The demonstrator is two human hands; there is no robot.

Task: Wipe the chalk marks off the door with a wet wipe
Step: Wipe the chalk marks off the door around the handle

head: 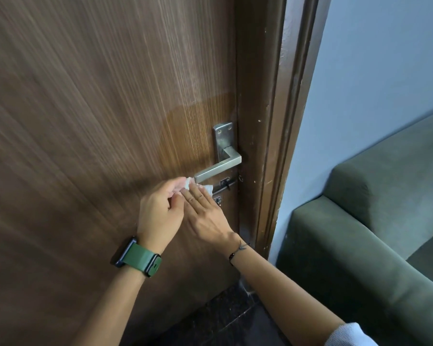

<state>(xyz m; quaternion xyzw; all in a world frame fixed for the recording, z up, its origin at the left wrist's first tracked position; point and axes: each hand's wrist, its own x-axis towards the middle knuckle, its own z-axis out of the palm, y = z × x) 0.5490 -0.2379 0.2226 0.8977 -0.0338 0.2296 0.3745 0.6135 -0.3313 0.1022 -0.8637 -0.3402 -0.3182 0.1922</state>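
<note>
Right sleeve: a pale ribbed cuff (pixel 348 334) shows at 5 o'clock, at the bottom edge of the view.
Left wrist: you wear a watch (pixel 138 258) with a green strap, at 7 o'clock from the hands.
Right wrist: a thin dark bracelet (pixel 233 255) and a small dark mark sit just behind the hand.
Left hand: your left hand (pixel 158 211) is below the lever tip, its grip curled, pinching the wet wipe (pixel 188 183) between thumb and fingertips.
Right hand: your right hand (pixel 205 213) lies flat, fingers straight and spread, its fingertips over the wipe; whether they press it to the door cannot be told.
Wet wipe: white, bunched, against the door (pixel 98 121) at the free end of the handle (pixel 218 168), at 8 o'clock from the handle plate.
Handle: a steel lever on a steel plate, near the door's right edge.
Bolt: a dark sliding latch (pixel 225 184) sits just beneath the lever, at 3 o'clock from the wipe.
Door surface: brown wood grain; a darker, damp-looking patch spreads at 11 o'clock from the handle plate, with pale hazy streaks above it.
Frame: a brown door frame (pixel 273 146) stands at 3 o'clock, its paint chipped in spots.
Beyond: a green sofa (pixel 373 233) against a pale blue wall (pixel 385 71) at 4 o'clock; dark floor (pixel 223 320) below the door.
</note>
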